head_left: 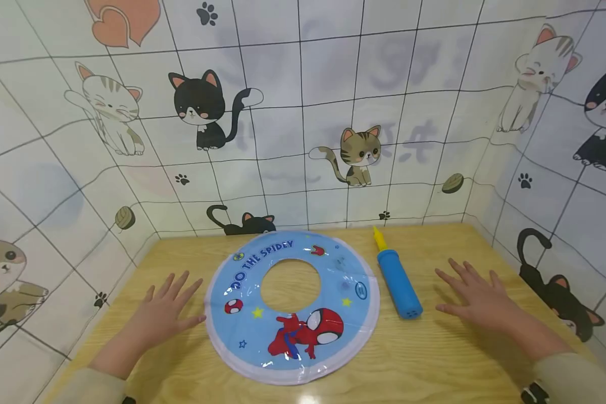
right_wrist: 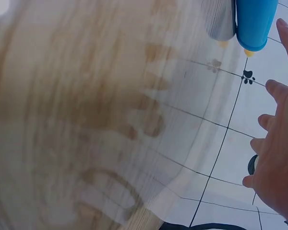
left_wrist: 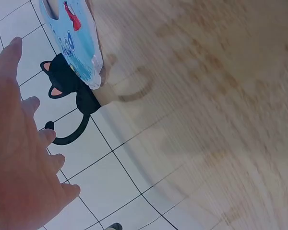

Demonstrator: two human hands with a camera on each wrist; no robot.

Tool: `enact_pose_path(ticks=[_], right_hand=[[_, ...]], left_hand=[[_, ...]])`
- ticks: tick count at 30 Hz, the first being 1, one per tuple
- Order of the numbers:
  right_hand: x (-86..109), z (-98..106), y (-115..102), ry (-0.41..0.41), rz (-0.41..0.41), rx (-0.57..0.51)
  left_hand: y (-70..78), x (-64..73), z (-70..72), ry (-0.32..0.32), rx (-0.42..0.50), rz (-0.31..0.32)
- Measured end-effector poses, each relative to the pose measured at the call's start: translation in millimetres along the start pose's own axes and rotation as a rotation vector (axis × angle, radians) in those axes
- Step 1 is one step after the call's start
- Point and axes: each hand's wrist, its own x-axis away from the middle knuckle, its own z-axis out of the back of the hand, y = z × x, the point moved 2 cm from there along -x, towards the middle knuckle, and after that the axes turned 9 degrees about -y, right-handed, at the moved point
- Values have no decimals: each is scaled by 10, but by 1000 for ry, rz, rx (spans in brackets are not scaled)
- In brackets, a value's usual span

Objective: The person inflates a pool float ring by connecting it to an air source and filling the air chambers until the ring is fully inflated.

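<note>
Flat on the table lies a deflated light-blue swim ring (head_left: 242, 336) with a red cartoon spider figure and lettering, its round hole in the middle. To its right is a blue hand pump (head_left: 400, 283) with a yellow nozzle (head_left: 379, 238) toward the wall. My left hand (head_left: 161, 311) is spread over the table beside the ring's left edge, holding nothing; whether thumb and ring touch is unclear. My right hand (head_left: 477, 297), fingers spread, is to the right of the pump and apart from it. Part of the ring (left_wrist: 81, 48) shows in the left wrist view, the pump's end (right_wrist: 254, 26) in the right.
A glossy wooden table (head_left: 434, 359) stands against a white wall covering (head_left: 283, 140) with a black grid and cartoon cats. The covering wraps round the left, back and right sides. The table's surface reflects hands and wall.
</note>
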Motion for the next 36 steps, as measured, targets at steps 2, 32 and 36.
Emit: enact_pose_path(ticks=[2, 32, 36], right_hand=[[3, 4, 9, 0, -3, -4], [7, 86, -118, 30, 97, -145], [-33, 112, -192, 37, 126, -230]], left_hand=[[18, -10, -23, -9, 2, -1], [275, -155, 53, -23, -2, -44], [377, -176, 70, -25, -27, -55]])
